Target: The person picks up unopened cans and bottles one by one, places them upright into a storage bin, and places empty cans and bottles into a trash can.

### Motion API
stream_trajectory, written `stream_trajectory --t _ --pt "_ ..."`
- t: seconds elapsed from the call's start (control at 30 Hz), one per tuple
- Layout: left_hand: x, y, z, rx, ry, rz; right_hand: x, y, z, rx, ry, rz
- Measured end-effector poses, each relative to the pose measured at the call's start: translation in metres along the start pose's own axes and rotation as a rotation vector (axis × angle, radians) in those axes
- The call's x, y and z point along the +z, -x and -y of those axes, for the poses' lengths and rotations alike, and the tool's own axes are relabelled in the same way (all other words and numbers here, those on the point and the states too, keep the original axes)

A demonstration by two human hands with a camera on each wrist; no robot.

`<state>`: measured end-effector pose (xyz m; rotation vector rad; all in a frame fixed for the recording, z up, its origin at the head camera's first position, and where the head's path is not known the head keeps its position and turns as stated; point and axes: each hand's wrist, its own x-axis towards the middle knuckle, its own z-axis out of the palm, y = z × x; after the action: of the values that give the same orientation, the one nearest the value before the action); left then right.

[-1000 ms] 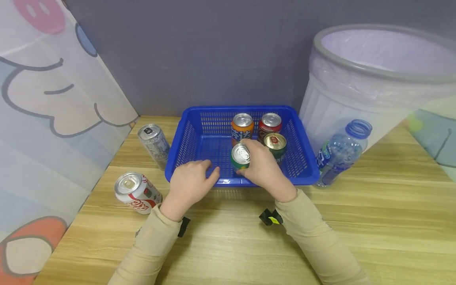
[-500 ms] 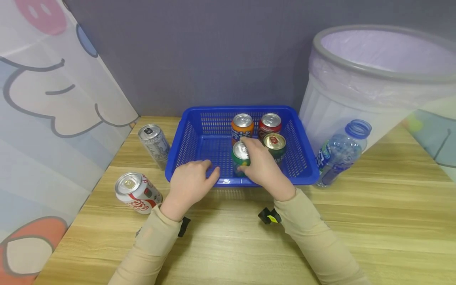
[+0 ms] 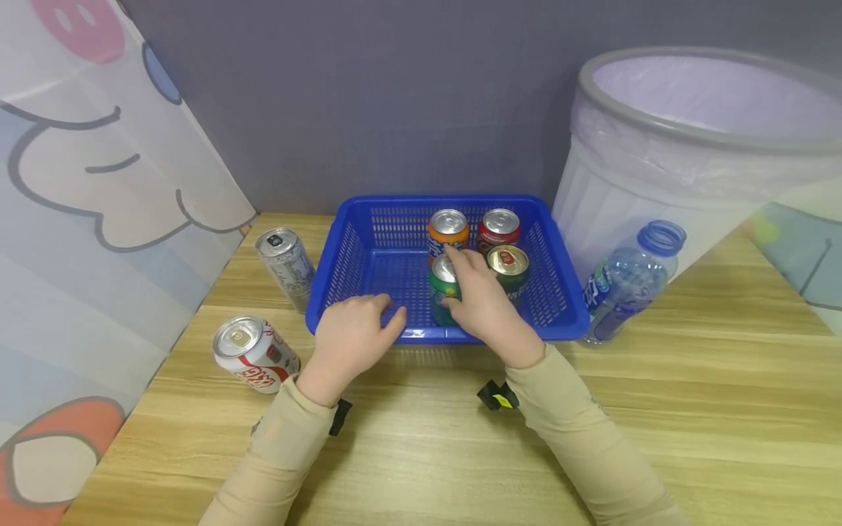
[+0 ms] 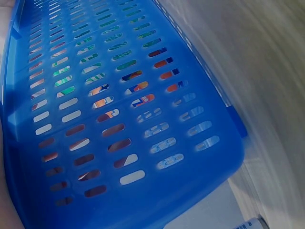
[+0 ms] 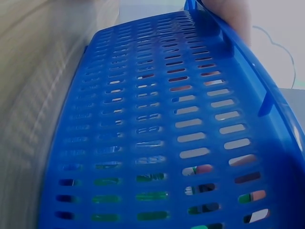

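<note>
My right hand [image 3: 488, 307] reaches over the front rim of the blue basket [image 3: 368, 201] and holds a green drink can [image 3: 439, 292], thumb on its near side and fingers at its far rim. That can stands upright, just in front of an orange soda can [image 3: 454, 239]. Right of it are a dark green can with a gold top [image 3: 508, 261] and a red can [image 3: 498, 232]. My left hand [image 3: 349, 340] rests at the basket's front left rim, fingertips hanging inside, holding nothing. Both wrist views show mostly the slotted basket wall [image 4: 128, 167].
Left of the basket stand a slim silver can [image 3: 292, 270] and a white Coca-Cola can [image 3: 259, 358] on the wooden table [image 3: 421, 438]. A clear plastic bottle [image 3: 628, 281] stands close on the right, before a tall lined white bin [image 3: 658, 183]. A grey panel [image 3: 395, 95] rises behind.
The green can has moved a little away from me, toward the orange can, with my right hand at it. My left hand has stayed where it was.
</note>
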<state>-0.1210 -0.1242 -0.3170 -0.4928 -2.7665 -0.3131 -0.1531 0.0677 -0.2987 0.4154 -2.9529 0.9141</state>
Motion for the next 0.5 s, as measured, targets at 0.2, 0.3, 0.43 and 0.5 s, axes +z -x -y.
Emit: stream_trajectory --t 0.2,0.3,0.43,0.5 --pt "-0.0012 -0.0001 0.0002 -0.005 -0.001 0.006 0.0003 -0.0001 0.0003 -0.016 0.013 -0.005" --pt "-0.0013 -0.0002 0.0005 -0.005 -0.001 0.005 0.0011 -0.0002 0.0008 -0.032 0.029 -0.029" --pt "-0.0009 0.0000 0.0002 -0.006 0.000 0.009 0.0030 0.0003 -0.0001 -0.043 0.044 -0.065" --pt "-0.0012 -0.0001 -0.0004 -0.006 0.000 0.012 0.0038 0.0011 -0.0011 -0.050 0.049 -0.081"
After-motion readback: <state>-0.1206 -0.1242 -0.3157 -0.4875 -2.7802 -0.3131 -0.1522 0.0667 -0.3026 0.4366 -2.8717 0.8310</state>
